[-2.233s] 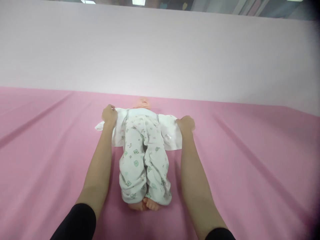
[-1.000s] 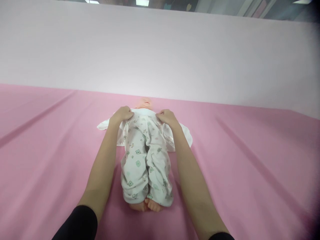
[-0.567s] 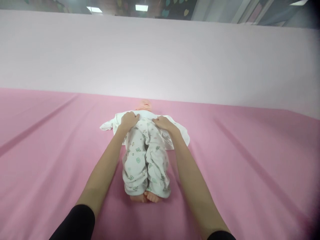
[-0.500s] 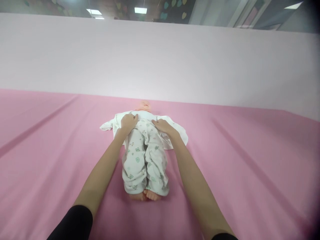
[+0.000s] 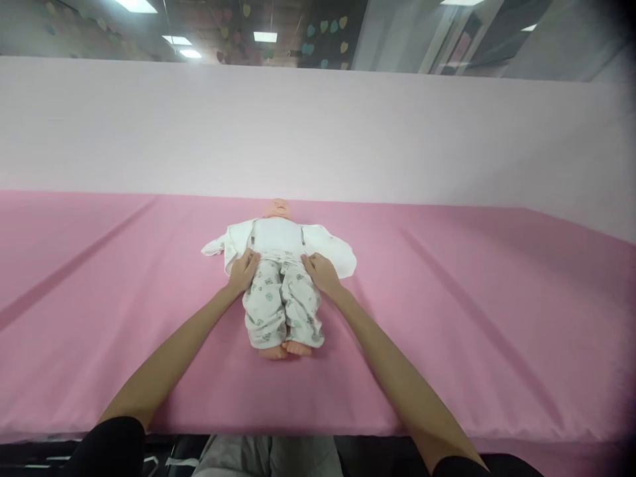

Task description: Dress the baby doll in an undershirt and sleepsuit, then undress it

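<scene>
A baby doll [image 5: 277, 209] lies on its back, head away from me and bare feet [image 5: 297, 348] towards me. White patterned pants [image 5: 267, 305] cover its legs and reach up to the waist. My left hand [image 5: 244, 268] is closed on the pants' waistband at the left hip. On the opposite hip, my right hand [image 5: 321, 271] pinches the waistband in the same way. White cloth [image 5: 278, 233] covers the doll's torso. Under and beside it a white top [image 5: 332, 248] is spread open to both sides.
The doll rests on a pink covered table [image 5: 447, 358], its near edge just in front of my lap [image 5: 268, 457]. Behind the table stands a plain white wall or panel [image 5: 318, 132]. A reflective strip with ceiling lights [image 5: 265, 36] runs above it.
Both hands have moved down from the doll's belly to its hips, and the waistband sits lower. More of the white torso cloth shows. My view has pulled back, bringing the table edge in.
</scene>
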A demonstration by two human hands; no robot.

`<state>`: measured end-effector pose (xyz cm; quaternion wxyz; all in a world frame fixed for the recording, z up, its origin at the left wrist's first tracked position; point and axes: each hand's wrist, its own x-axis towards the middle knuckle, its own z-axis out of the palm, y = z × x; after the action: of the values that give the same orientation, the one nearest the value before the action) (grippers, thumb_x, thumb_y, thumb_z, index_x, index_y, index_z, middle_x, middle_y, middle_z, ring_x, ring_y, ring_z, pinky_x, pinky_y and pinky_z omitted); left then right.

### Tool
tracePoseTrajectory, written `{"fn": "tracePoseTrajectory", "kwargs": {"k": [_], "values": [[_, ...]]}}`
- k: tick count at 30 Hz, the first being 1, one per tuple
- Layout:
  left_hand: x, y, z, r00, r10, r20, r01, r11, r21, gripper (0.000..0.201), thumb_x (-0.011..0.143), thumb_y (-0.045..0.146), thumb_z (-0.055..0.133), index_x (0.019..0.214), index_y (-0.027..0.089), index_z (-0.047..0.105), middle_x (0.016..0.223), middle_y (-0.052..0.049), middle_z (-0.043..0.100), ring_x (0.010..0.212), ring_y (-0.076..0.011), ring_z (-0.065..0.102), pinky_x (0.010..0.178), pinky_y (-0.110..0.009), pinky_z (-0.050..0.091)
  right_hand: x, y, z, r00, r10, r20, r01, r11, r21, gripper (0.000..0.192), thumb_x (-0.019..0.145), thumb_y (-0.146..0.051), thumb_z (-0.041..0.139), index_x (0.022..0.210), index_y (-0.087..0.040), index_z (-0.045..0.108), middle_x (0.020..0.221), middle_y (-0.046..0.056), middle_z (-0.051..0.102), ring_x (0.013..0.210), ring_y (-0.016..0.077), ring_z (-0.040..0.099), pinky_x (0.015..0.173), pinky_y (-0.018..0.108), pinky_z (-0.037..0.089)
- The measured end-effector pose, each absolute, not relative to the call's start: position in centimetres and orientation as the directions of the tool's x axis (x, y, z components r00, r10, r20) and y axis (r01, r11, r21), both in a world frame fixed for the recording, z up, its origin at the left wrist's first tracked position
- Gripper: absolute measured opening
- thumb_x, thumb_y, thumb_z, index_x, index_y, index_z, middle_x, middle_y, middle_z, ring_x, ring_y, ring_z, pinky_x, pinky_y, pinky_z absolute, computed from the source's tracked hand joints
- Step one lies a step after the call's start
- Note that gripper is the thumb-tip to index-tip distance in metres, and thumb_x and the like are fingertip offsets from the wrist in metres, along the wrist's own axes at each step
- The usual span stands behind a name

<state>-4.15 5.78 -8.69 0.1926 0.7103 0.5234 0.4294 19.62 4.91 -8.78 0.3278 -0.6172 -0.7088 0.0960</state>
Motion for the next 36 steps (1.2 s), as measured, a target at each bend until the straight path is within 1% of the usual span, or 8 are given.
{"fn": "tracePoseTrajectory", "kwargs": {"k": [5, 8, 11, 15, 20, 27, 31, 36], "values": [[-4.7, 3.6, -9.2, 0.177, 0.886, 0.429, 0.555, -0.45, 0.699, 0.034, 0.088, 0.053, 0.039, 0.1, 0.021, 0.042, 0.084, -0.001, 0.056, 0.08, -0.0186, 0.055, 0.075, -0.031, 0.041, 18.9, 2.4, -10.0, 0.077, 0.84, 0.538, 0.625, 0.379, -0.682, 0.048, 0.091, -0.052, 0.035, 0.062, -0.019, 0.053, 0.086, 0.009, 0.058, 0.081, 0.0192, 0.054, 0.077, 0.031, 0.039], [-5.0, 2.3, -9.2, 0.219, 0.877, 0.428, 0.517, -0.477, 0.711, 0.049, 0.084, 0.055, 0.048, 0.113, 0.018, 0.039, 0.11, -0.009, 0.055, 0.103, -0.0232, 0.053, 0.089, -0.036, 0.04, 18.5, 1.8, -10.1, 0.182, 0.834, 0.521, 0.443, 0.403, -0.801, 0.045, 0.084, -0.055, 0.046, 0.06, -0.018, 0.054, 0.09, 0.008, 0.059, 0.083, 0.0191, 0.055, 0.078, 0.031, 0.04], [-5.2, 0.8, -9.0, 0.257, 0.898, 0.358, 0.468, -0.44, 0.766, 0.059, 0.081, 0.056, 0.053, 0.122, 0.018, 0.034, 0.121, -0.011, 0.052, 0.113, -0.0249, 0.05, 0.094, -0.037, 0.038, 18.4, 1.3, -10.2, 0.234, 0.858, 0.458, 0.308, 0.381, -0.871, 0.043, 0.078, -0.058, 0.053, 0.061, -0.018, 0.052, 0.084, 0.006, 0.058, 0.078, 0.0183, 0.053, 0.074, 0.031, 0.04], [-5.4, -0.1, -9.0, 0.286, 0.92, 0.267, 0.432, -0.372, 0.821, 0.068, 0.076, 0.057, 0.059, 0.125, 0.019, 0.03, 0.113, -0.01, 0.056, 0.106, -0.0248, 0.055, 0.089, -0.036, 0.041, 18.5, 0.6, -10.3, 0.206, 0.863, 0.462, 0.393, 0.359, -0.847, 0.043, 0.079, -0.058, 0.052, 0.06, -0.019, 0.045, 0.066, 0.0, 0.046, 0.065, 0.0147, 0.042, 0.064, 0.028, 0.034], [-5.4, 0.5, -9.3, 0.265, 0.938, 0.225, 0.368, -0.314, 0.875, 0.071, 0.071, 0.056, 0.066, 0.122, 0.02, 0.031, 0.106, -0.008, 0.056, 0.103, -0.0245, 0.055, 0.088, -0.038, 0.043, 19.1, 0.6, -10.2, 0.102, 0.905, 0.413, 0.462, 0.325, -0.826, 0.046, 0.081, -0.059, 0.046, 0.058, -0.02, 0.039, 0.061, -0.002, 0.04, 0.062, 0.0135, 0.038, 0.06, 0.027, 0.029], [-4.6, 0.9, -10.3, 0.169, 0.944, 0.285, 0.175, -0.313, 0.933, 0.067, 0.068, 0.046, 0.072, 0.119, 0.022, 0.035, 0.105, -0.006, 0.054, 0.105, -0.022, 0.053, 0.089, -0.035, 0.043, 19.1, 0.3, -9.8, 0.058, 0.91, 0.41, 0.517, 0.324, -0.792, 0.047, 0.084, -0.051, 0.047, 0.052, -0.02, 0.031, 0.054, -0.002, 0.034, 0.058, 0.0126, 0.033, 0.056, 0.027, 0.026], [-4.1, 1.2, -10.5, 0.081, 0.946, 0.315, 0.093, -0.322, 0.942, 0.055, 0.073, 0.036, 0.068, 0.116, 0.024, 0.036, 0.097, -0.002, 0.056, 0.093, -0.0189, 0.057, 0.084, -0.034, 0.044, 18.3, -0.5, -9.1, 0.049, 0.884, 0.465, 0.381, 0.414, -0.826, 0.053, 0.08, -0.051, 0.054, 0.048, -0.02, 0.025, 0.051, -0.003, 0.027, 0.056, 0.0111, 0.03, 0.058, 0.027, 0.028], [-4.3, 0.9, -9.9, 0.027, 0.935, 0.354, 0.249, -0.349, 0.903, 0.033, 0.079, 0.033, 0.057, 0.107, 0.022, 0.041, 0.089, -0.001, 0.056, 0.084, -0.0174, 0.055, 0.078, -0.032, 0.042, 17.7, -1.6, -7.8, -0.125, 0.949, 0.29, 0.215, 0.311, -0.926, 0.063, 0.074, -0.064, 0.057, 0.046, -0.021, 0.021, 0.047, -0.006, 0.017, 0.046, 0.0065, 0.016, 0.048, 0.026, 0.012]]}}
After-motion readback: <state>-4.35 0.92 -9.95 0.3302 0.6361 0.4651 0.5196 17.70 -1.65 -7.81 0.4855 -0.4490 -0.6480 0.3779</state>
